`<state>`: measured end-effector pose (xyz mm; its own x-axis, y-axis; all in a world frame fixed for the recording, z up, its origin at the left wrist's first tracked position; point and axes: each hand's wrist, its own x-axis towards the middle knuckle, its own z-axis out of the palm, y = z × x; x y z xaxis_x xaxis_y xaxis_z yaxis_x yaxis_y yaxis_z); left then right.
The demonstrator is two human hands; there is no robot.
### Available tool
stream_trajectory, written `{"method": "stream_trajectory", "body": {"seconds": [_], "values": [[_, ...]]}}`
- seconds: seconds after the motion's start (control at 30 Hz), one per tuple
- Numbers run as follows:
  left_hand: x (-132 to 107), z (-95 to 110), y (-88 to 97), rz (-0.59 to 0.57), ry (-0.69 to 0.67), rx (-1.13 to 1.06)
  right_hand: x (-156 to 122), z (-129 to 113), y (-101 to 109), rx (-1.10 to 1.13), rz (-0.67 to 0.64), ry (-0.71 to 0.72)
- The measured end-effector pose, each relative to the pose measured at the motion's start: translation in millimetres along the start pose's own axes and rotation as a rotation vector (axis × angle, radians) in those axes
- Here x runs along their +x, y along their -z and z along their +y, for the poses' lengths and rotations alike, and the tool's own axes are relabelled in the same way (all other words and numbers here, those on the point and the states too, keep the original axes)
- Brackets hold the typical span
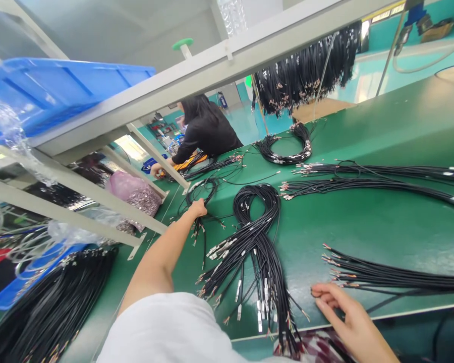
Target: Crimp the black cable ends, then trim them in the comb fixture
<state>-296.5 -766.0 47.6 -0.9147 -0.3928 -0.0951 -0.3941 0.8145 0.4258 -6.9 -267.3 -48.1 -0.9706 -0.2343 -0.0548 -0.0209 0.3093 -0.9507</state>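
Observation:
My left hand (199,207) is stretched out over the green bench, its fingers closed round a small loop of black cable (209,187) whose stripped ends hang below it. To its right lies a big looped bundle of black cables (255,222), crossed over itself, with white labels and bare coloured wire ends toward me. Near the front edge my right hand (340,307) has its thumb and fingers drawn together. A tiny dark thing shows at its fingertips, too small to name. Just beyond that hand are the stripped ends of another cable bundle (382,275).
More cable bundles (363,186) and a coiled one (287,156) lie farther back. A shelf frame (136,101) with a blue bin (60,91) crosses above left. A co-worker (212,126) sits across the bench. Black cables (53,302) fill the left side beside a pink bag (132,194).

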Motion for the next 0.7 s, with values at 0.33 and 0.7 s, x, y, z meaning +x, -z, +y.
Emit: {"method": "stream_trajectory", "body": {"seconds": [0.33,0.7], "values": [[-14,-38,13.2,-0.115,0.328,-0.102,-1,-11,5,-0.018,-0.051,-0.018],[-16,-45,-32.3,-0.139,0.463,-0.047,0,-6,2,-0.039,-0.074,-0.023]]}}
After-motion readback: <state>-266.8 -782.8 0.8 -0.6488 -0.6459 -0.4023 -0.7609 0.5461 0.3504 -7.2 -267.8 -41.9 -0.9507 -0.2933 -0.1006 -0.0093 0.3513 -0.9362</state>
